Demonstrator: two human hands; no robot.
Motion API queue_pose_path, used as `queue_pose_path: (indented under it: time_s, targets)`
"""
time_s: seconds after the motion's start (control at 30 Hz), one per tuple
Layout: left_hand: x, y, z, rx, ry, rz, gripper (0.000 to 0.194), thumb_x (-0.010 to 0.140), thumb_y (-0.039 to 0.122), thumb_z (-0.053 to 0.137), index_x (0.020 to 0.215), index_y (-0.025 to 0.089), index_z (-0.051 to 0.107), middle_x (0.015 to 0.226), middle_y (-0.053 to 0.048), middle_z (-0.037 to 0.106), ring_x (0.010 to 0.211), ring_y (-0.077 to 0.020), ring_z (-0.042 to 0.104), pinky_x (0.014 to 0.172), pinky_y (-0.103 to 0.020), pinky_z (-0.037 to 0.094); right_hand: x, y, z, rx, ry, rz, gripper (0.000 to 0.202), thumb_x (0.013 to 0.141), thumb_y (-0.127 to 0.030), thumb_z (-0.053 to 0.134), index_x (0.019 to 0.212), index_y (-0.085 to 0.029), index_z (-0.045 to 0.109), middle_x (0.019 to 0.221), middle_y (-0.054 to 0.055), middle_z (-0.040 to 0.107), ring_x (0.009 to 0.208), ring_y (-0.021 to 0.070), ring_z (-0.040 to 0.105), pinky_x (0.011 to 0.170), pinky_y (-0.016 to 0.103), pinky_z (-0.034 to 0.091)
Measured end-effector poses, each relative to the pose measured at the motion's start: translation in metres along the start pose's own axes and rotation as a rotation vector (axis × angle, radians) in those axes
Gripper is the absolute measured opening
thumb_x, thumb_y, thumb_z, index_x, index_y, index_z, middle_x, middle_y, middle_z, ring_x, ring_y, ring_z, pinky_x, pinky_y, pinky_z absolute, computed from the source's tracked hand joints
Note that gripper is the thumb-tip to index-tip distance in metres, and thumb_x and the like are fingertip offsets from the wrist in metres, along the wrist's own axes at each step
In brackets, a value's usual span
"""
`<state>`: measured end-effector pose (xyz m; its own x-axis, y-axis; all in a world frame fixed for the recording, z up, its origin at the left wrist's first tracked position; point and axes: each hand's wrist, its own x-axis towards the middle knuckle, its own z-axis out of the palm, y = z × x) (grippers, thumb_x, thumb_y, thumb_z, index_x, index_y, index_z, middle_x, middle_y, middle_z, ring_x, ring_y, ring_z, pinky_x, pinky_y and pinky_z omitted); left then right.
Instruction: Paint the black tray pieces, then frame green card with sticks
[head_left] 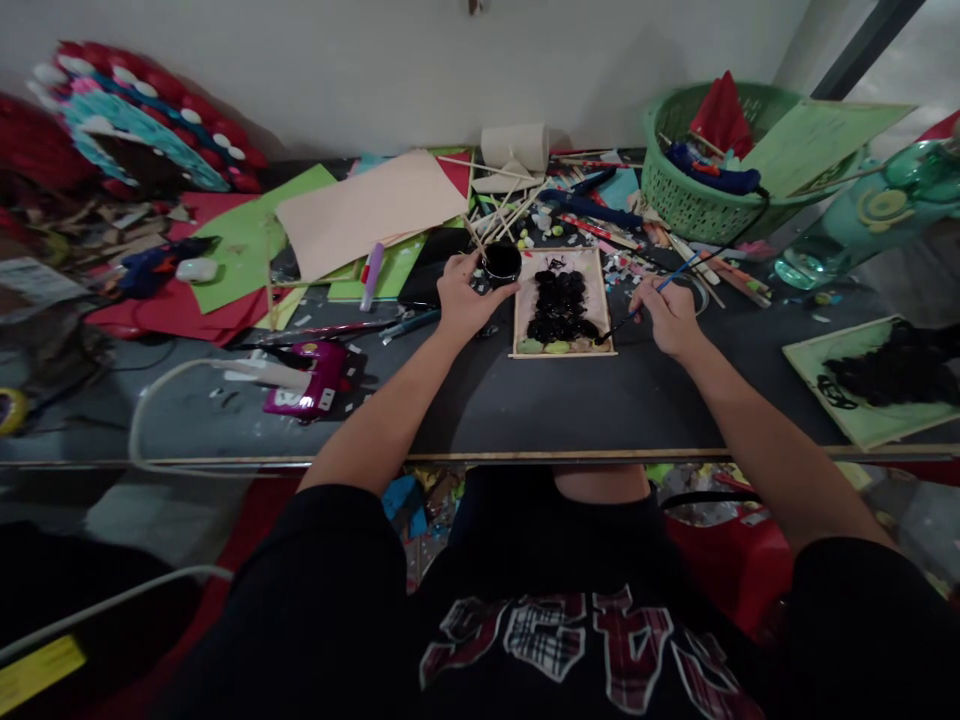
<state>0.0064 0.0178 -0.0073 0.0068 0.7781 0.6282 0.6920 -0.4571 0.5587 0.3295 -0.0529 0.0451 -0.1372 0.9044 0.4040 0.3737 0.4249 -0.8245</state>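
A small framed panel [564, 346] lies on the dark table, its middle covered with glossy black lumps and a row of pale green pebble shapes along its near edge. My left hand [466, 295] is closed round a small cup of black liquid [501, 262] at the panel's upper left corner. To the right of the panel, my right hand [664, 312] pinches a thin blue paintbrush [677, 273]. The brush's dark tip points down at the panel's lower right part; whether it touches the surface is hard to tell.
A green basket [679, 195] and a teal bottle [847, 220] stand at the back right. Another panel with black paint [870, 410] lies at the right edge. Coloured paper [367, 210], sticks and a purple device [311, 380] are on the left.
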Motion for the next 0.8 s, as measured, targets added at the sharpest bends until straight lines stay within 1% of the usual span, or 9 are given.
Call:
queue_pose_path:
  time_s: [0.13, 0.27, 0.33, 0.43, 0.57, 0.7, 0.8]
  targets:
    - [0.001, 0.000, 0.000, -0.007, -0.008, 0.000, 0.084, 0.062, 0.084, 0.069, 0.118, 0.021, 0.066, 0.098, -0.010, 0.066, 0.096, -0.0287, 0.064, 0.086, -0.044, 0.055, 0.001, 0.006, 0.002, 0.016, 0.015, 0.010, 0.056, 0.089, -0.072, 0.046, 0.063, -0.023, 0.058, 0.062, 0.000, 0.055, 0.053, 0.0129, 0.051, 0.057, 0.033, 0.043]
    - [0.001, -0.001, 0.000, -0.035, -0.016, -0.008, 0.085, 0.061, 0.084, 0.070, 0.117, 0.020, 0.067, 0.099, -0.011, 0.067, 0.097, -0.0293, 0.064, 0.089, -0.045, 0.055, 0.003, 0.015, 0.005, 0.145, 0.106, 0.050, 0.058, 0.083, -0.077, 0.051, 0.061, -0.023, 0.054, 0.062, 0.000, 0.053, 0.052, 0.0130, 0.046, 0.050, 0.031, 0.041]
    - [0.001, -0.001, 0.000, -0.051, -0.018, -0.007, 0.085, 0.061, 0.084, 0.070, 0.117, 0.019, 0.067, 0.100, -0.012, 0.066, 0.098, -0.0297, 0.064, 0.090, -0.045, 0.055, 0.004, 0.017, 0.006, 0.175, 0.132, 0.059, 0.058, 0.082, -0.077, 0.053, 0.060, -0.023, 0.052, 0.060, 0.000, 0.052, 0.050, 0.0124, 0.044, 0.048, 0.030, 0.039]
    - [0.001, -0.002, 0.002, -0.058, -0.008, -0.002, 0.086, 0.060, 0.085, 0.070, 0.116, 0.019, 0.067, 0.099, -0.011, 0.066, 0.098, -0.0298, 0.064, 0.089, -0.045, 0.055, 0.005, 0.014, 0.006, 0.212, 0.150, 0.064, 0.058, 0.081, -0.077, 0.055, 0.059, -0.023, 0.050, 0.058, -0.001, 0.053, 0.049, 0.0119, 0.045, 0.048, 0.030, 0.040]
    - [0.001, -0.002, 0.004, -0.045, 0.009, -0.004, 0.085, 0.058, 0.087, 0.069, 0.110, 0.020, 0.069, 0.096, -0.010, 0.067, 0.093, -0.0287, 0.065, 0.084, -0.044, 0.056, 0.007, 0.009, 0.004, 0.220, 0.157, 0.076, 0.058, 0.079, -0.079, 0.055, 0.063, -0.023, 0.051, 0.062, -0.001, 0.056, 0.052, 0.0123, 0.053, 0.052, 0.030, 0.046]
    - [0.001, -0.001, 0.004, -0.042, 0.013, 0.003, 0.085, 0.058, 0.088, 0.068, 0.109, 0.020, 0.069, 0.096, -0.010, 0.068, 0.090, -0.0274, 0.065, 0.082, -0.043, 0.056, 0.010, 0.014, 0.002, 0.230, 0.140, 0.105, 0.056, 0.075, -0.078, 0.061, 0.067, -0.023, 0.052, 0.060, -0.002, 0.057, 0.050, 0.0106, 0.051, 0.051, 0.028, 0.047]
    - [0.000, -0.001, 0.003, -0.023, 0.006, 0.005, 0.087, 0.056, 0.088, 0.068, 0.110, 0.019, 0.069, 0.094, -0.010, 0.068, 0.089, -0.0275, 0.065, 0.083, -0.043, 0.055, 0.011, 0.017, 0.003, 0.246, 0.154, 0.126, 0.057, 0.074, -0.078, 0.063, 0.067, -0.023, 0.051, 0.059, -0.003, 0.056, 0.050, 0.0094, 0.050, 0.049, 0.026, 0.046]
